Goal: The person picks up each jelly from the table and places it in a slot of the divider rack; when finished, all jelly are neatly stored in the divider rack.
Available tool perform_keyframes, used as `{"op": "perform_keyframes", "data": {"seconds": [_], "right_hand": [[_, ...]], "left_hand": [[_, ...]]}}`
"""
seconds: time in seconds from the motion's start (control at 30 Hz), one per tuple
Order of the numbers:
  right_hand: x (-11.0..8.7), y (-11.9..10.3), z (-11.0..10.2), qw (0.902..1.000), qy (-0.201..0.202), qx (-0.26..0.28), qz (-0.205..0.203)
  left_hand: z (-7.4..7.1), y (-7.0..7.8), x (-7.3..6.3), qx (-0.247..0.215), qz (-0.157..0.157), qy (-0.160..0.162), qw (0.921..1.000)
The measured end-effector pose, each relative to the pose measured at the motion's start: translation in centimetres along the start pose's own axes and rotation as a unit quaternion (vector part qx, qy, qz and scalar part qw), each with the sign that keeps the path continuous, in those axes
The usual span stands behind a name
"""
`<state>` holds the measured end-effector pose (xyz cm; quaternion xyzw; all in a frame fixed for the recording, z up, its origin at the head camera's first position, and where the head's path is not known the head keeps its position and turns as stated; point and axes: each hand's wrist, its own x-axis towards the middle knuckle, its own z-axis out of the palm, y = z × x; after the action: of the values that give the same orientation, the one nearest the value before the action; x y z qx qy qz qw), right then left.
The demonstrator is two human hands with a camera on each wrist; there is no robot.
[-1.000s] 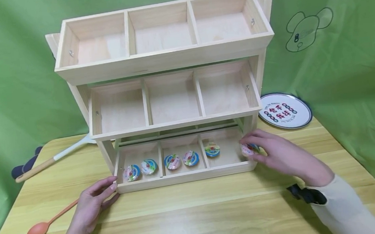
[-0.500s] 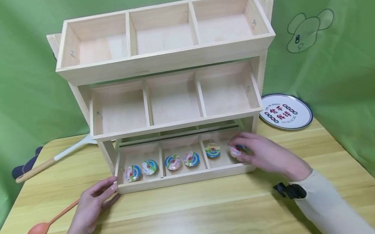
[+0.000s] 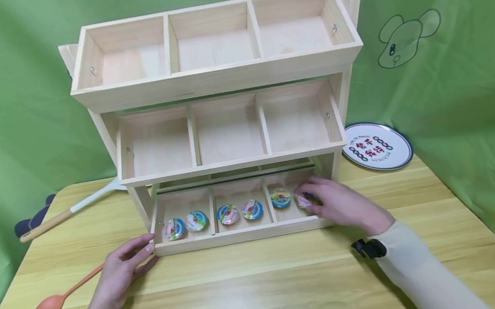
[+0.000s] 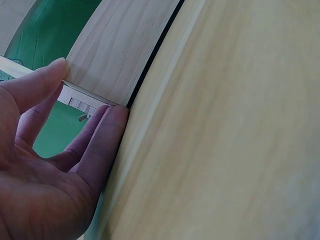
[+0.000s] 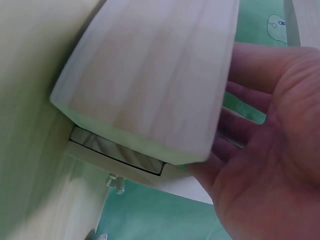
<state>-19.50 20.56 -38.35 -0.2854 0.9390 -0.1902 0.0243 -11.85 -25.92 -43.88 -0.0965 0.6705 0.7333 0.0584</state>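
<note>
A three-tier wooden shelf (image 3: 218, 80) stands on the table, each tier split into three compartments. My left hand (image 3: 122, 271) holds the left front corner of the bottom tier; in the left wrist view its thumb and fingertips meet the board's end. My right hand (image 3: 344, 205) reaches into the bottom right compartment and holds a small round jelly cup (image 3: 306, 199) with a printed lid. Left of it in that compartment sits another jelly cup (image 3: 280, 198). Two jelly cups lie in the middle compartment and two in the left one. In the right wrist view, the front board hides my fingertips.
An orange spoon (image 3: 51, 306) lies left of my left hand. Behind it is a spatula (image 3: 73, 208) with a wooden handle. A white plate (image 3: 376, 147) with red characters stands right of the shelf. Green cloth (image 3: 460, 84) hangs behind and beside the table.
My right hand has moved left with the jelly cup, from the right end of the bottom tier to beside the other cup. My left hand stays at the corner.
</note>
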Motion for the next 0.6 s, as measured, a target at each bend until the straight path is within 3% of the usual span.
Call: {"op": "perform_keyframes", "data": {"seconds": [0.37, 0.6], "right_hand": [[0.58, 0.35, 0.71, 0.9993, 0.004, -0.036, -0.013], [0.63, 0.23, 0.68, 0.9994, 0.004, -0.032, -0.014]], "left_hand": [[-0.01, -0.01, 0.02, -0.002, -0.005, 0.001, 1.0], [0.06, 0.1, 0.0, 0.001, -0.006, 0.002, 1.0]]}}
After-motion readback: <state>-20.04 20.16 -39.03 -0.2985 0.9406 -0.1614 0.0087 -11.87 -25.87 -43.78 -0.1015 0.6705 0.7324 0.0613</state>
